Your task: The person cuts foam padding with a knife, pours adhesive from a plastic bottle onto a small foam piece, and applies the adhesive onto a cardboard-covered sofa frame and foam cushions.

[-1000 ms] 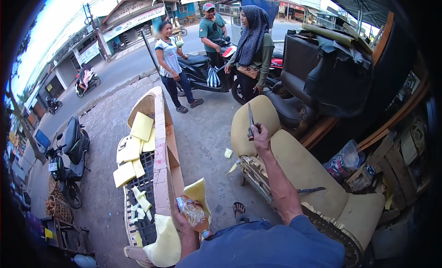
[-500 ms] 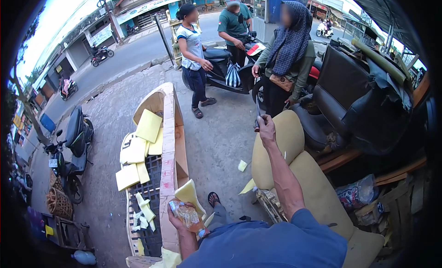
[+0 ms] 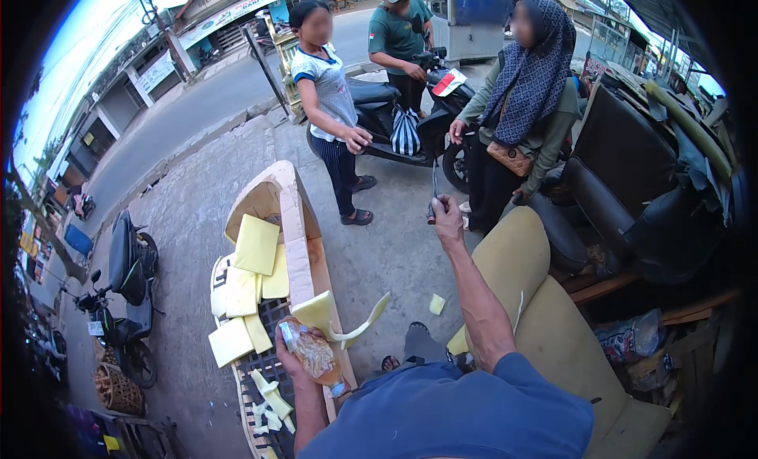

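My left hand (image 3: 287, 355) is wrapped round a clear plastic bottle (image 3: 316, 356) with amber residue inside, tilted beside the sofa frame. My right hand (image 3: 448, 221), stretched out ahead, grips a knife (image 3: 434, 197) with a thin blade pointing away from me. A pale yellow foam piece (image 3: 314, 310) and a curved foam strip (image 3: 365, 325) show just beyond the bottle. The wooden sofa frame (image 3: 296, 214) on my left has black webbing (image 3: 275, 313). Several yellow foam sheets (image 3: 257, 244) and scraps (image 3: 271, 392) lie on it.
A mustard-coloured cushioned seat (image 3: 545, 340) stands to my right, with dark seats (image 3: 604, 175) behind. Three people stand ahead near a parked motorbike (image 3: 375, 96). Another motorbike (image 3: 126, 277) and a wicker basket (image 3: 118, 386) are at left. A foam scrap (image 3: 437, 304) lies on the ground.
The view has shifted. The person on the right has drawn a hand back from near the knife's blade. The bottle and knife remain in my hands. The foam strip now curves out beside the bottle.
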Available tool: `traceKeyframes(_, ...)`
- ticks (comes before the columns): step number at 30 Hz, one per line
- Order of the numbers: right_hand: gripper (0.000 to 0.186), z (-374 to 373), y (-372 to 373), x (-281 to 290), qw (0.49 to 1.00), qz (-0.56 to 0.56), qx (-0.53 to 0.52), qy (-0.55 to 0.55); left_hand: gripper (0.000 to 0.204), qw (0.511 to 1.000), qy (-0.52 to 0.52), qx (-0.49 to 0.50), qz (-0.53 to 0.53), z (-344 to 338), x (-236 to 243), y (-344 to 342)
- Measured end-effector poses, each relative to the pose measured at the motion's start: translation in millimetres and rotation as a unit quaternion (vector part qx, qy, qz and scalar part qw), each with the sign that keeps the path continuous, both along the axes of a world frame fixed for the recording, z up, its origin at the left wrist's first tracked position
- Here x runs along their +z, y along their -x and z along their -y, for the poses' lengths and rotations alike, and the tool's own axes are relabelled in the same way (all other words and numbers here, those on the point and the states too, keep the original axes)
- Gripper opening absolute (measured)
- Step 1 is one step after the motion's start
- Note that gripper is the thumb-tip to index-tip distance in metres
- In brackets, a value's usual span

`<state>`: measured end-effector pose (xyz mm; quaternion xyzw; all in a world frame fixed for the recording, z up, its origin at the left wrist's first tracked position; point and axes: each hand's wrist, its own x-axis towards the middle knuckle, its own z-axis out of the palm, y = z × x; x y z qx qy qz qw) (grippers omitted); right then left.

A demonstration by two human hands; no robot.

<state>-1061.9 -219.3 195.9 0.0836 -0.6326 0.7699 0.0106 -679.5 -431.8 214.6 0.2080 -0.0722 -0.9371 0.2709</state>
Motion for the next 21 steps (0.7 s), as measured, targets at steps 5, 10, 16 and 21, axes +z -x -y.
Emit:
traceKeyframes(5, 0.017, 34, 62, -19, 1.000, -0.001, 0.004, -0.002, 0.034, 1.000, 0.003, 0.029, 0.001, 28, -27, 62)
traceKeyframes(10, 0.018, 71, 116, -29, 0.996, -0.003, 0.003, -0.094, 0.032, 0.999, -0.037, 0.035, -0.011, 36, -48, 124)
traceKeyframes(16, 0.017, 106, 172, -41, 0.994, -0.006, 0.020, -0.111, 0.036, 0.995, -0.084, 0.052, 0.005, 45, -41, 191)
traceKeyframes(21, 0.022, 123, 226, -43, 0.995, -0.021, 0.000, -0.093, 0.040, 0.995, -0.068, 0.036, 0.056, 82, -33, 237)
